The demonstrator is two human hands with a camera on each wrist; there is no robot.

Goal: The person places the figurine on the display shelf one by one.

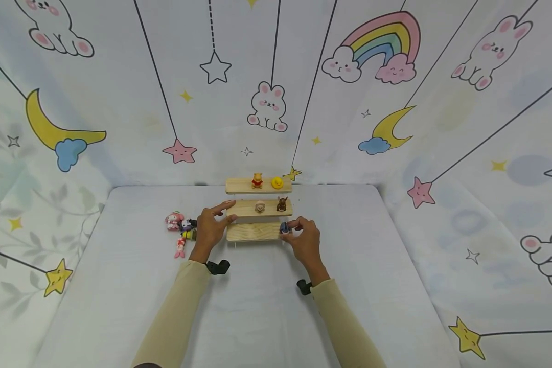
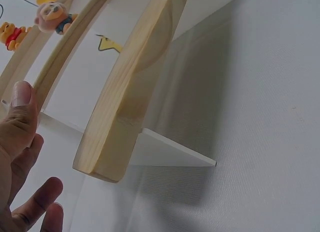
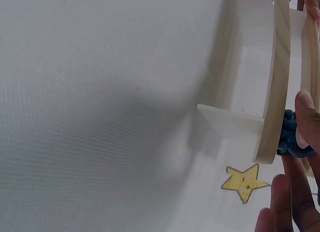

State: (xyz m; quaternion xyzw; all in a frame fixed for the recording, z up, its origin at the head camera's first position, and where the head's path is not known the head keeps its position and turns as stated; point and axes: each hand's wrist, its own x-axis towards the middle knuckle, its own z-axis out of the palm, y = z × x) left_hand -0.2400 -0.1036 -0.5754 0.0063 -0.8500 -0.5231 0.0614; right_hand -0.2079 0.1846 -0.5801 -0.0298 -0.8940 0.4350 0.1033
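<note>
A three-step display rack has wooden shelves on clear supports. My left hand (image 1: 210, 228) grips the left end of the middle shelf (image 1: 246, 208), its thumb (image 2: 22, 99) against the front edge. At the right end of the lowest shelf (image 1: 253, 232), my right hand (image 1: 307, 240) pinches a small blue figurine (image 3: 289, 134) between thumb and finger, close over the wood. The middle shelf bears a pinkish bear-like figurine (image 1: 259, 206) and a brown figurine (image 1: 281, 204). On the top shelf (image 1: 236, 185) stand a red-shirted bear figurine (image 1: 257, 181) and a round yellow figurine (image 1: 277, 182).
Left of the rack, several figurines lie close together on the white cloth (image 1: 138, 286), among them a pink-hooded one (image 1: 173, 221) and a pink-and-red one (image 1: 180, 248). A patterned backdrop (image 1: 230, 117) rises behind the rack and at both sides.
</note>
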